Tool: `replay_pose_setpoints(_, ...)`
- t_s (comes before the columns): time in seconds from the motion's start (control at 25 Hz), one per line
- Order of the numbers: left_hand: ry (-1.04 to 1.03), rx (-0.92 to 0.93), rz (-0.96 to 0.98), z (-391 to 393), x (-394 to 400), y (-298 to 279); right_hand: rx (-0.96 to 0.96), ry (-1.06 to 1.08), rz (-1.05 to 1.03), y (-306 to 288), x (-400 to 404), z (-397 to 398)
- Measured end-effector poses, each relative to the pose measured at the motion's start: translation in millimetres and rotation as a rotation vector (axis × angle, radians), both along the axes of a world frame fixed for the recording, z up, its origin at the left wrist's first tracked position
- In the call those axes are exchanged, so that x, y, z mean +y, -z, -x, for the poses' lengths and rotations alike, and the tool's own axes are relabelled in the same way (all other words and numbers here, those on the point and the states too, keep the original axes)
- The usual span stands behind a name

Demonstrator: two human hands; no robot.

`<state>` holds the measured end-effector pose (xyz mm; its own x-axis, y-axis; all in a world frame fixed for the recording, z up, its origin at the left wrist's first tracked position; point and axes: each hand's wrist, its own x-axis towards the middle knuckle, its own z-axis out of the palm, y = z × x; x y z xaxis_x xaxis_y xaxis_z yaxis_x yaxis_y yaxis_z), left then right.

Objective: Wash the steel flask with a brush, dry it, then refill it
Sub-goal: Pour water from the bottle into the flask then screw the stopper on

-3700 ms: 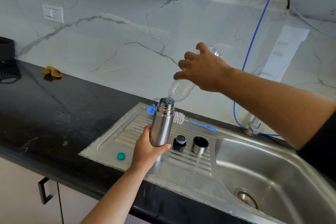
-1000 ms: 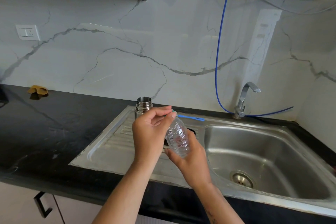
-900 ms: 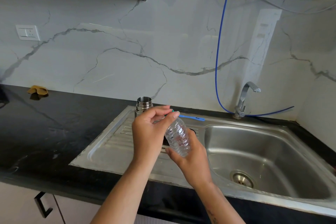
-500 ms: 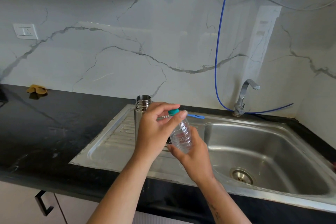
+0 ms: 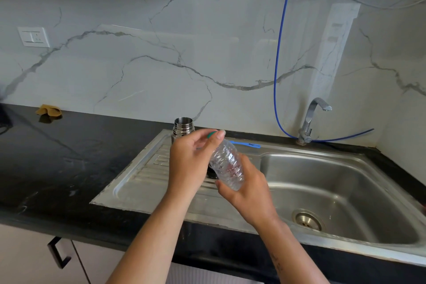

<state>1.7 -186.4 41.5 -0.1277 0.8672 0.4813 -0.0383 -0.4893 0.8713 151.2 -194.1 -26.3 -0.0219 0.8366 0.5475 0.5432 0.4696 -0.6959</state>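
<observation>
1. Cloth (image 5: pixel 48 110), tan, crumpled. Lies on the black counter (image 5: pixel 69 157) well to the left of both hands, untouched; judged set aside once drying was done.

2. Steel flask (image 5: pixel 183 125). Stands upright on the ribbed drainboard (image 5: pixel 143 173), directly behind the left hand's knuckles, so only its threaded neck and open mouth show. No lid on it. Contents cannot be seen from this angle; judged parked upright so it keeps whatever was poured in.

3. Left hand (image 5: pixel 191 163). Fingers curled, thumb and fingertips (image 5: pixel 220 133) pinching the green cap (image 5: pixel 211 134) at the bottle's neck. Judged to be screwing the cap on.

4. Plastic bottle (image 5: pixel 227 167), clear, ribbed. Tilted, neck up toward the left fingertips, base down in the right hand. Appears empty or nearly so; a few droplets or reflections inside, no level visible.

5. Small dark object, part hidden beneath the bottle between the two hands; too covered to identify.

6. Right hand (image 5: pixel 249 191). Fingers wrapped round the bottle's lower body, steadying it against the twist.

7. Brush handle (image 5: pixel 247 144), blue. Lies on the sink's back edge just beyond the right hand's fingers, idle.

8. Sink basin (image 5: pixel 345 182), right of both hands. Holds nothing; drain open.

9. Tap (image 5: pixel 311 120), behind the basin, no water running.
</observation>
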Motion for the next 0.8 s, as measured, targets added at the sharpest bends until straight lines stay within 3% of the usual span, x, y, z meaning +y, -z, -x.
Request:
replay_pose_setpoints(0.16,0.132,0.003,0.003,13,-2,-7,0.172,-0.436,0.247,-17,-4,-15)
replay_pose_setpoints(0.24,0.137,0.013,-0.008,15,-5,-9,0.165,-0.501,0.269,-23,-5,-16)
replay_pose_setpoints(0.52,0.144,0.166,0.066,40,-25,-1,0.11,-0.424,0.169,-40,-3,22)
replay_pose_setpoints(0.68,-0.044,0.246,0.041,78,-40,-4,-0.089,-0.419,0.193,-24,7,46)
replay_pose_setpoints(0.8,-0.23,0.248,0.074,123,-41,-10,-0.186,-0.302,0.175,14,19,46)
